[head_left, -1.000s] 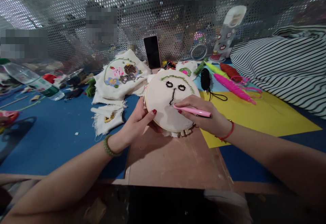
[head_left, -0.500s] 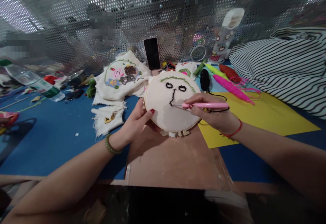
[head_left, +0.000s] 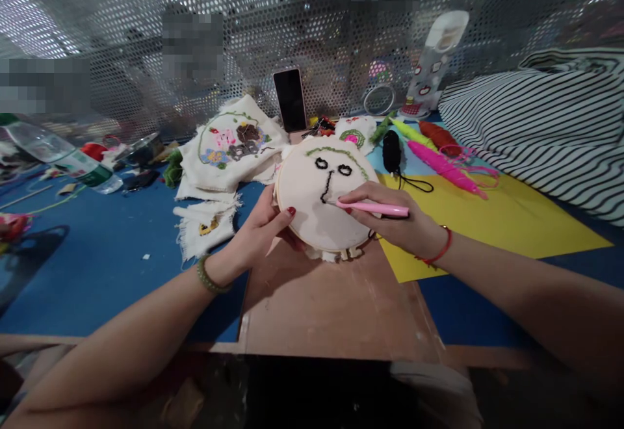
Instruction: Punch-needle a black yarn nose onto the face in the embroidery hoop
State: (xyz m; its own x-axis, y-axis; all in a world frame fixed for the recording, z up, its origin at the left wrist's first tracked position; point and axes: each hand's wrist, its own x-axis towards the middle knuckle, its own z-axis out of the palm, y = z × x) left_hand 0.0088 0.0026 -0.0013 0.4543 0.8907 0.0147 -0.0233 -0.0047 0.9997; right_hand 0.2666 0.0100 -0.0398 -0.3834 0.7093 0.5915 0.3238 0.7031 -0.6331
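My left hand (head_left: pixel 273 221) grips the left rim of a round embroidery hoop (head_left: pixel 312 231), its thumb lying on the stretched white cloth. Two black yarn rings (head_left: pixel 345 170), a black line (head_left: pixel 327 187) below them and a green arc (head_left: pixel 341 153) are stitched on that cloth. Closed around a pink punch needle (head_left: pixel 383 208), my right hand (head_left: pixel 390 218) rests at the hoop's right side. The tool's thin tip reaches the lower end of the black line. Behind the right hand lies a black yarn bundle (head_left: pixel 391 151) with a loose loop of yarn.
Embroidered white cloths (head_left: pixel 234 143) lie left of the hoop. A phone (head_left: pixel 290 101) leans upright against the perforated metal screen (head_left: pixel 331 39). Pink yarn (head_left: pixel 446 166) rests near a yellow sheet (head_left: pixel 526 227). A striped cloth (head_left: pixel 546 130) fills the right; a plastic bottle (head_left: pixel 63 153) lies left.
The punch needle has swung and shifted slightly left with my right hand, its tip still at the black line's end. The hoop has turned a little. The black yarn loop lies more in view.
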